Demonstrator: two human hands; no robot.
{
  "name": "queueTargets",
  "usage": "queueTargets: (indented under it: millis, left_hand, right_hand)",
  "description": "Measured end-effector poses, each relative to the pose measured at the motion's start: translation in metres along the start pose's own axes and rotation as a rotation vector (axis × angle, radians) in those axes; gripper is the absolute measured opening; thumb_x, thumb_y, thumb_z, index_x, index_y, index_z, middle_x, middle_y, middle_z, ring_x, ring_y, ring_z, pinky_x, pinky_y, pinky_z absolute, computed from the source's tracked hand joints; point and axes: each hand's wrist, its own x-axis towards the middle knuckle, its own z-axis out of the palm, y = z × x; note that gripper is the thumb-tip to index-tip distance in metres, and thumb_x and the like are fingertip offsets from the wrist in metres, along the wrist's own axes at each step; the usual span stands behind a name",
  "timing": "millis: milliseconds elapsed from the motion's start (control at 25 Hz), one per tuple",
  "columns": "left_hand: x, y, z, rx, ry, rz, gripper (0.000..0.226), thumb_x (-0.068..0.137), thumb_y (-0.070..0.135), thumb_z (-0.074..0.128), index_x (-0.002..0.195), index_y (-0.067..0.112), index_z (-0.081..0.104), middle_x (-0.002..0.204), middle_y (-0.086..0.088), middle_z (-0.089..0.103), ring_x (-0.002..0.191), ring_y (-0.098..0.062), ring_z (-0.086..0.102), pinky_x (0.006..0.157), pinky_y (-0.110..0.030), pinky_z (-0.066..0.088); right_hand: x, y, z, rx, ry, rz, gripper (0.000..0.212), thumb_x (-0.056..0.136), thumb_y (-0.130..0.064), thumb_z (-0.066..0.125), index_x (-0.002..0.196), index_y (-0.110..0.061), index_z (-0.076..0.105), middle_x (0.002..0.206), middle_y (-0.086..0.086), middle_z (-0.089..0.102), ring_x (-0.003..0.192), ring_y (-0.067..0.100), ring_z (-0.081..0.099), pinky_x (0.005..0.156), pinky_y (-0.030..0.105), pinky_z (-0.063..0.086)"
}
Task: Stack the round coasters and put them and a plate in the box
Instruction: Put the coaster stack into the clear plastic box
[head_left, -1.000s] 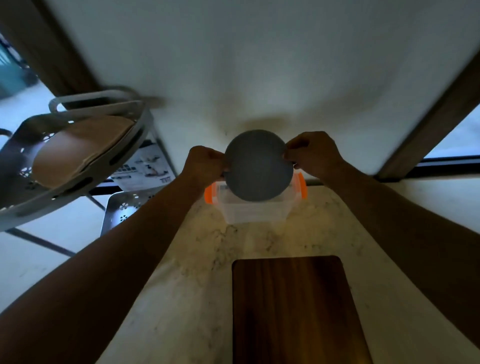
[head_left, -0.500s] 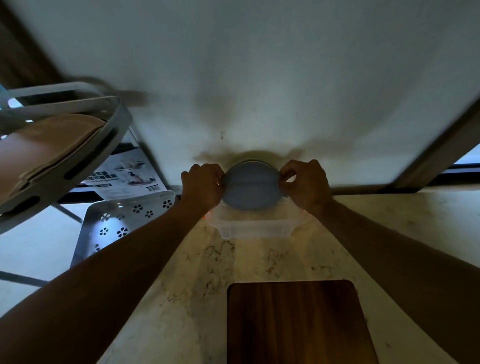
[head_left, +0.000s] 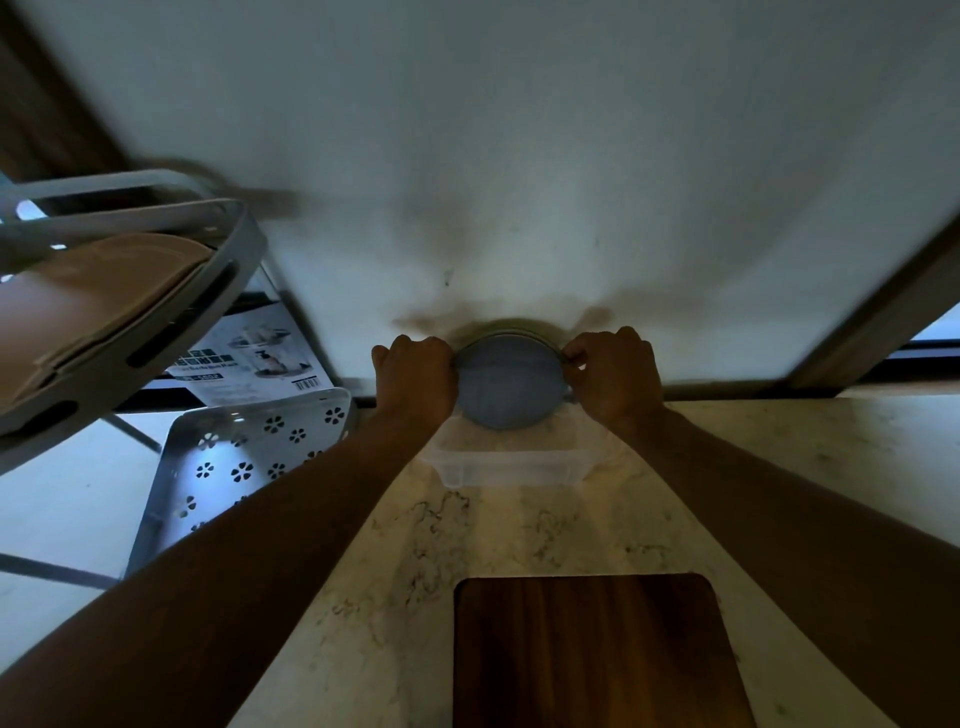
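A round grey-blue stack of coasters (head_left: 509, 382) stands nearly on edge, its lower rim dipping into the clear plastic box (head_left: 506, 467) at the back of the marble counter. A paler rim, seemingly a plate (head_left: 511, 328), shows just behind its top edge. My left hand (head_left: 413, 376) grips the stack's left side and my right hand (head_left: 613, 374) grips its right side. The box's orange clips are hidden behind my hands.
A dark wooden cutting board (head_left: 592, 649) lies on the marble counter (head_left: 363, 571) near me. To the left stands a grey metal rack (head_left: 156, 291) holding tan boards, with a perforated shelf (head_left: 249, 457) below and a printed carton (head_left: 254, 358). A white wall rises right behind the box.
Both hands have carried the stack down and away from me, from above the box into its opening. The orange clips have gone out of sight behind my hands.
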Motion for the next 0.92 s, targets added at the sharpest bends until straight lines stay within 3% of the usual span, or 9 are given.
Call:
queueTargets:
  millis: [160,360,560,680,800,920]
  left_hand:
    - [0.001,0.004,-0.005,-0.012,-0.024,-0.033,0.019,0.089,0.019,0.055,0.101,0.017,0.070,0.101,-0.005,0.071,0.098,-0.028,0.059,0.084,-0.039,0.033]
    - [-0.008,-0.003,-0.013,-0.124,-0.029,-0.021,0.027,0.090,0.021,0.059,0.116,0.015,0.064,0.117,-0.008,0.069,0.111,-0.031,0.057,0.092,-0.041,0.036]
    - [-0.044,-0.015,-0.044,-0.368,-0.069,0.007,0.045,0.089,0.021,0.060,0.133,0.011,0.054,0.133,-0.012,0.061,0.121,-0.028,0.055,0.102,-0.038,0.041]
    - [-0.077,-0.025,-0.076,-0.402,-0.012,-0.053,0.044,0.091,0.028,0.060,0.132,0.015,0.054,0.130,-0.009,0.062,0.117,-0.025,0.057,0.098,-0.036,0.044]
    - [-0.113,-0.037,-0.112,-0.415,0.039,-0.055,0.038,0.090,0.032,0.060,0.126,0.018,0.058,0.122,-0.006,0.067,0.107,-0.023,0.061,0.089,-0.030,0.044]
    - [-0.156,-0.056,-0.153,-0.436,0.060,-0.037,0.033,0.087,0.031,0.062,0.118,0.021,0.062,0.115,-0.003,0.069,0.093,-0.016,0.063,0.075,-0.024,0.044]
  right_hand:
    - [-0.002,-0.003,-0.002,-0.038,-0.017,0.018,0.025,0.091,-0.026,0.054,0.105,-0.018,0.072,0.102,0.008,0.074,0.103,0.032,0.055,0.086,0.041,0.044]
    - [-0.009,-0.008,-0.011,-0.013,-0.047,0.002,0.027,0.091,-0.028,0.055,0.110,-0.015,0.068,0.109,0.007,0.072,0.106,0.032,0.056,0.090,0.042,0.043]
    - [-0.034,-0.038,-0.040,0.205,-0.073,-0.072,0.016,0.083,-0.015,0.062,0.092,-0.007,0.072,0.095,0.017,0.073,0.091,0.035,0.065,0.083,0.045,0.051]
    - [-0.051,-0.081,-0.063,0.314,-0.100,-0.093,0.018,0.083,-0.012,0.060,0.089,-0.006,0.075,0.096,0.019,0.073,0.091,0.034,0.066,0.083,0.042,0.052]
    - [-0.065,-0.129,-0.086,0.428,-0.098,-0.125,0.018,0.086,-0.019,0.060,0.092,-0.014,0.077,0.098,0.008,0.076,0.094,0.026,0.067,0.087,0.036,0.051]
    - [-0.077,-0.177,-0.107,0.746,-0.185,-0.119,0.013,0.086,-0.020,0.066,0.087,-0.011,0.075,0.083,0.004,0.077,0.076,0.018,0.071,0.072,0.030,0.057]
